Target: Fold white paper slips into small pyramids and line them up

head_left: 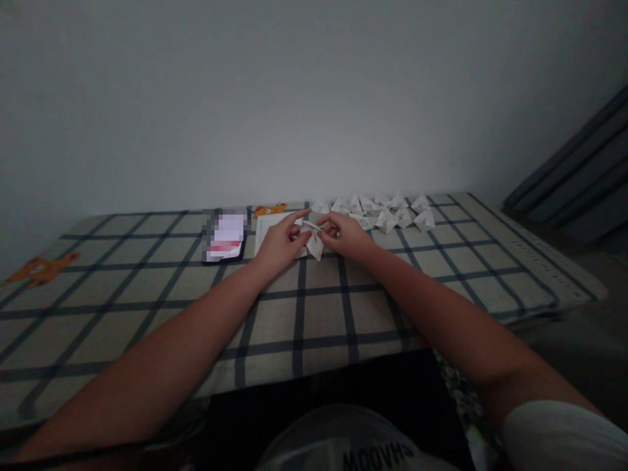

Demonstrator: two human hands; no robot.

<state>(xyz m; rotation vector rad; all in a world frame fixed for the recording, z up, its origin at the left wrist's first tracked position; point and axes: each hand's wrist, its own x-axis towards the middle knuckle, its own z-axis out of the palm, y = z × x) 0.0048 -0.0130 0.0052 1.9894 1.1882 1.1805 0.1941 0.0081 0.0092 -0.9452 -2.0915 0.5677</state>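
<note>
A folded piece of white paper [314, 244] is held between my two hands above the table, one pointed flap hanging toward me. My left hand [285, 239] pinches its left side between thumb and fingers. From the right, my right hand [345, 234] grips the paper's upper edge with thumb and forefinger. Flat white sheets [265, 229] lie on the table under and behind my left hand, partly covered by it. Behind my right hand sit several folded paper pieces [386, 220] with pointed corners, grouped close together.
A smartphone [226, 237] with its screen lit lies left of the sheets. The checked tablecloth [318, 320] has orange bear prints [44, 268]. A pale wall [314, 98] rises behind the table, and dark folded fabric [579, 157] hangs at the far right.
</note>
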